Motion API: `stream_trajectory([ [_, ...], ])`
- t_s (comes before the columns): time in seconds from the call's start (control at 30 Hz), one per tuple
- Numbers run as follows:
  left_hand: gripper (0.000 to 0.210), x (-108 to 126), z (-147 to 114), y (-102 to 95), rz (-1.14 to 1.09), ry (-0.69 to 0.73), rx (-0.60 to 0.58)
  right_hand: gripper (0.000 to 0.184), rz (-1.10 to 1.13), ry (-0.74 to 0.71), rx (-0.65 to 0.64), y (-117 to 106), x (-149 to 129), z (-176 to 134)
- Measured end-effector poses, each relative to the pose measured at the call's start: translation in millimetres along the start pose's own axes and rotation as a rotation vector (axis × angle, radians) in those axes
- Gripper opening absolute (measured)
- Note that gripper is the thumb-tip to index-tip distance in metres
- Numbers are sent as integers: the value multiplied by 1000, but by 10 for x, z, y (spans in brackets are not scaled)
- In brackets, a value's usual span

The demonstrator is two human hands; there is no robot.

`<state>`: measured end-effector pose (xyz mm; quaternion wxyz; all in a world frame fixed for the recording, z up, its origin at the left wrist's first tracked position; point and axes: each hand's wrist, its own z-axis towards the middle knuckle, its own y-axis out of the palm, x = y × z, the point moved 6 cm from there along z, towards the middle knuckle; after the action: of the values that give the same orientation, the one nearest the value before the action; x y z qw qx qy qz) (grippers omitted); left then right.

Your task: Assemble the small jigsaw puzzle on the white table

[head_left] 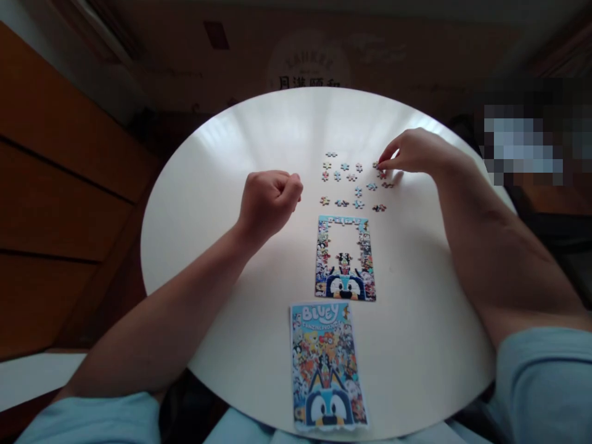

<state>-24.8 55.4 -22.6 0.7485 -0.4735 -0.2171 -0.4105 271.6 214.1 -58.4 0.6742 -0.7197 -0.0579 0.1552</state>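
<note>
A person's right hand (414, 151) pinches a jigsaw piece (375, 164) beyond the part-filled Bluey puzzle (346, 287); the left hand (271, 197) curls into a fist, any contents hidden. Crowding could knock the neighbouring piece (382, 176) across the glossy table (411, 277).

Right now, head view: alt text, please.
Right hand has its fingers at a loose jigsaw piece among others on a white table; left hand is curled. Lower in view: a partly built puzzle, then a similar printed picture.
</note>
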Motion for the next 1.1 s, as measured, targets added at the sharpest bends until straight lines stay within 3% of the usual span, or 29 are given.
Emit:
stream_trajectory([
  [0.1,46,33,1,10,43,42,2,29,-31,-3,21,-23,-26,-44],
  [0.23,44,58,-2,37,94,72,-28,85,-11,29,69,-142,-8,-141],
  [0.3,46,97,-15,66,105,99,-69,95,30,12,128,-281,-62,-272],
  [0.37,46,161,-40,99,104,131,-116,89,85,-58,185,-439,-221,-482],
  [0.47,27,236,-101,209,0,63,-292,55,197,-241,183,-573,-628,-901],
  [0.53,24,264,-174,320,-133,-53,-464,27,288,-389,144,-559,-931,-1197],
  [0.63,30,302,-272,433,-271,-172,-618,15,299,-577,133,-431,-1275,-1552],
  [0.77,26,305,-322,510,-332,-199,-661,19,242,-621,169,-224,-1422,-1735],
  [0.93,15,259,-374,609,-440,-267,-686,24,284,-641,186,-81,-1461,-1745],
  [1.0,11,248,-358,586,-382,-246,-657,25,282,-633,183,-46,-1442,-1728],
  [1.1,12,244,-259,427,-114,-127,-525,23,254,-544,197,-20,-1336,-1681],
])
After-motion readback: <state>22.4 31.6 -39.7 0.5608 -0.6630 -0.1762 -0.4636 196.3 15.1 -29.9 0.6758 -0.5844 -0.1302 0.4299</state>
